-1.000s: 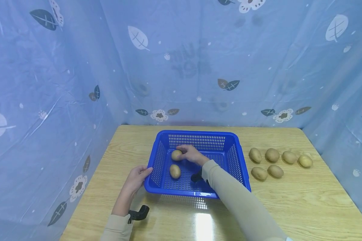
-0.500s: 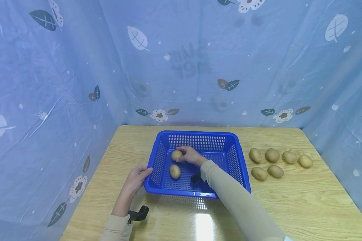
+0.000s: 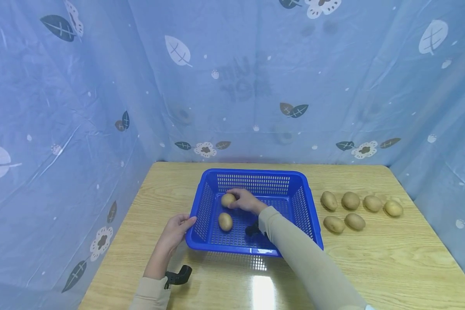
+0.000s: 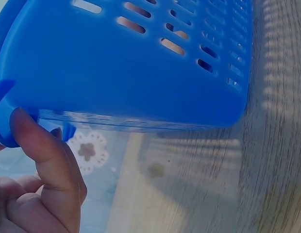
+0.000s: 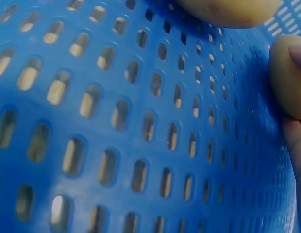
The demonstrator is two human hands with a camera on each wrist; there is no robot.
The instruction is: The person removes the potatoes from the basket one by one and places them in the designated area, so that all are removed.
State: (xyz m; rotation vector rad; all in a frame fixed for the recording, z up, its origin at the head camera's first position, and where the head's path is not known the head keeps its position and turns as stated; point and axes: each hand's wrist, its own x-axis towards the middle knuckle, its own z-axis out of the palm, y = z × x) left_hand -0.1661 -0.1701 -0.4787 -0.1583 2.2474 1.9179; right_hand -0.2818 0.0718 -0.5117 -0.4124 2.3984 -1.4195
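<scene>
A blue plastic basket with slotted walls stands on the wooden table. My left hand grips its rim at the near left corner; the left wrist view shows the fingers curled at that rim. Inside the basket, my right hand holds a potato near the back left, fingers and thumb around it. That potato appears at the right edge of the right wrist view, resting close to the slotted floor. A second potato lies just in front of it, apart from the hand.
Several potatoes lie in two rows on the table, right of the basket. A blue patterned curtain hangs behind and at both sides. My right forearm crosses over the basket's front rim.
Over the last second my right hand has shifted only slightly on the potato, which stays in its place. The left hand and the basket have not moved.
</scene>
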